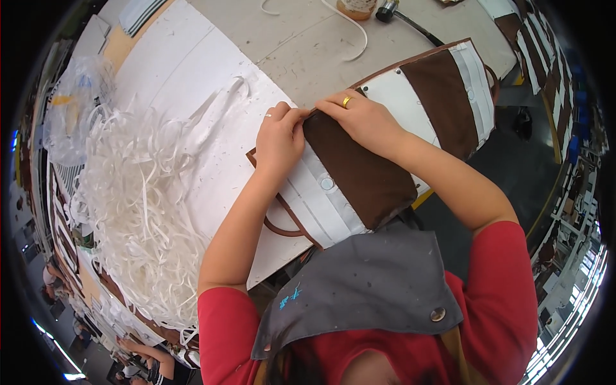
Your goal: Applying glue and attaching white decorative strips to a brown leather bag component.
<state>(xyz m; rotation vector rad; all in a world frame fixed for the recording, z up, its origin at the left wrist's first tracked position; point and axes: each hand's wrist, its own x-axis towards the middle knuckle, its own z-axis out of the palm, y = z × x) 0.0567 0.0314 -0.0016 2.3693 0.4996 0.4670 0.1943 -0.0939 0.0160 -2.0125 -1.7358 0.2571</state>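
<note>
A brown and white bag piece (366, 176) with brown edging lies across the table edge in front of me. White strips with round snap-like discs run along it, and brown handles stick out at its left and right ends. My left hand (280, 141) pinches its far edge at the corner of the brown middle panel. Close beside it, my right hand (360, 119), with a yellow ring, grips the same edge with bent fingers. Both sets of fingertips are partly hidden, so whatever fine part lies between them cannot be made out.
A large heap of thin white strips (138, 218) covers the table's left side, with a clear plastic bag (67, 106) behind it. A hammer (410, 22) and a jar (357, 8) stand at the back. A loose white cord (364, 42) curls nearby. Another person's arm (151, 351) shows at lower left.
</note>
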